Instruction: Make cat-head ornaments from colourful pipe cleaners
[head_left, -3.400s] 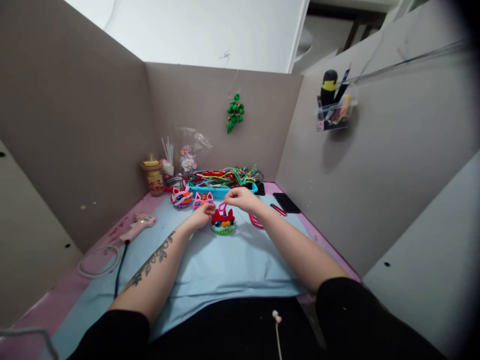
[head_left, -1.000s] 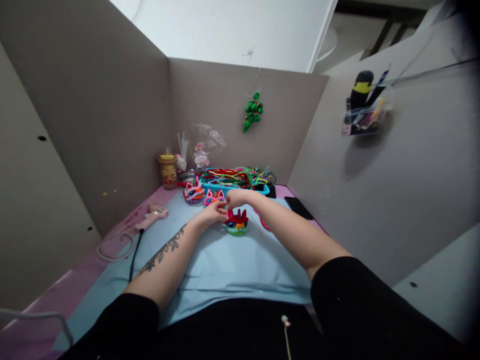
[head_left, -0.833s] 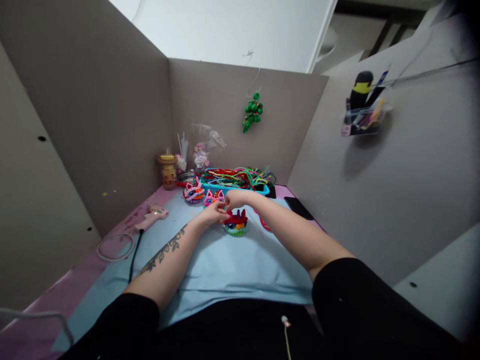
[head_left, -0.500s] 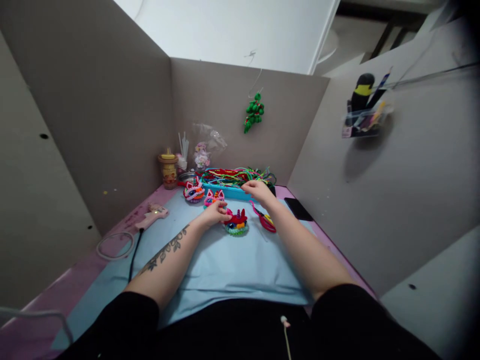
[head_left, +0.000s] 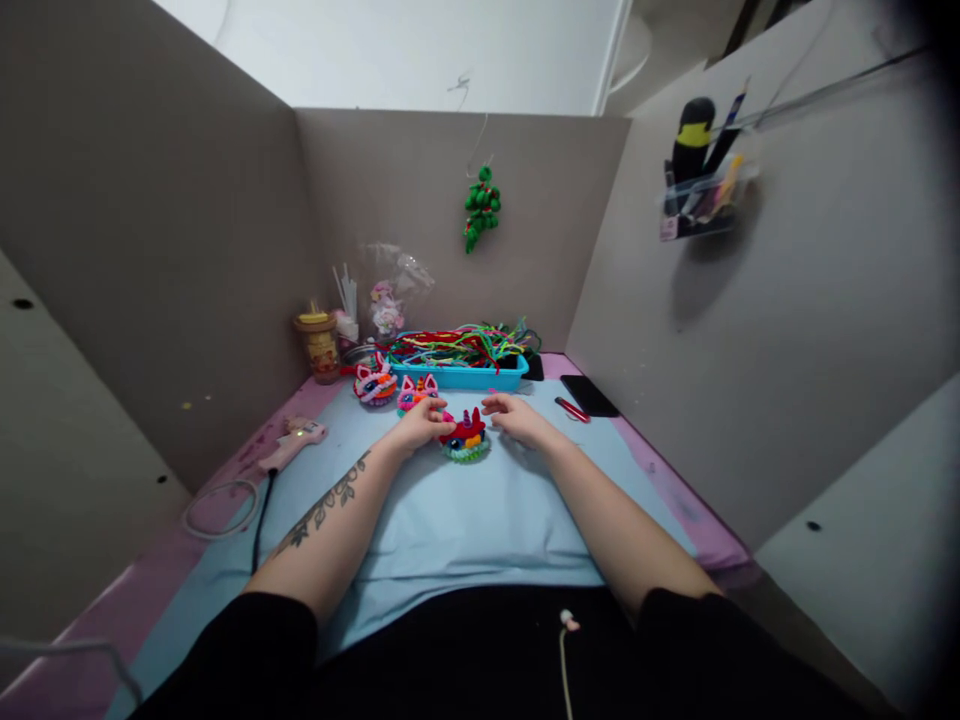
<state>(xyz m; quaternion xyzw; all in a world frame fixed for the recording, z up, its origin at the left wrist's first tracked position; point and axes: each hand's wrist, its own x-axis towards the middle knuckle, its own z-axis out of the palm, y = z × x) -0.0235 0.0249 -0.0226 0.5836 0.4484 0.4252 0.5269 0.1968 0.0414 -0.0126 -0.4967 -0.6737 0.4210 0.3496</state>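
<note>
A small unicorn figure of fuzzy chenille stems (head_left: pixel 465 443), red on top with a purple horn and a green lower edge, sits on the blue cloth between my hands. My left hand (head_left: pixel 420 424) closes its fingertips on the figure's left side, by a hot-pink tip. Just right of the figure is my right hand (head_left: pixel 519 418), fingers curved and apart, with nothing visible in them. Two similar figures stand behind my left hand: a pink-eared one (head_left: pixel 418 391) and another with orange and purple (head_left: pixel 374 384).
Behind the figures lies a blue tray (head_left: pixel 480 378) heaped with coloured chenille stems. A pink glue gun (head_left: pixel 292 443) with its cable rests on the left. A red tool (head_left: pixel 572 409) and a black phone (head_left: pixel 590 396) lie right. A lidded cup (head_left: pixel 320 350) stands at back left.
My right hand has come down from the tray's front edge to beside the red figure. The camera view has shifted. Red-and-yellow-handled scissors seen earlier are now hidden around my right hand.
</note>
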